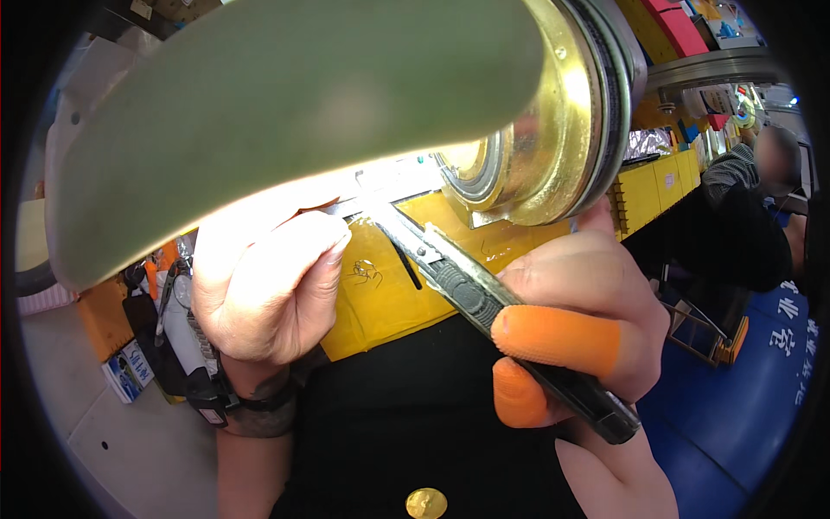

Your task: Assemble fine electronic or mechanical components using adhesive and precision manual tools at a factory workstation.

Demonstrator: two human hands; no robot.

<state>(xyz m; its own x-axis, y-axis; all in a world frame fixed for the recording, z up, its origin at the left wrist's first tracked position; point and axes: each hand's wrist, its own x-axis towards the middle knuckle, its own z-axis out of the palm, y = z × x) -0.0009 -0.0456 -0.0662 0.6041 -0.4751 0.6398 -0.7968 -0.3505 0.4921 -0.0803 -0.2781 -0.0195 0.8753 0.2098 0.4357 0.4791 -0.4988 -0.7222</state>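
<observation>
A snap-off utility knife (471, 292) with a black and grey body lies in the grip of my right hand (596, 311), which wears orange finger cots on two fingers. Its blade end slants up and left, into bright glare close to my left fingertips. My left hand (272, 285) is closed in a pinch, thumb against finger. What it pinches is washed out by the light. Below the hands, a yellow work surface (372, 316) carries a small tangle of fine wires (366, 272) and a thin black stick (405, 264).
A large blurred green shade (285, 112) and a brass-coloured round housing (562, 112) hang close over the hands. At left are a cluttered pouch (173, 320) and a small blue-and-white box (128, 372). Another person (752, 208) sits at far right, above a blue floor (718, 432).
</observation>
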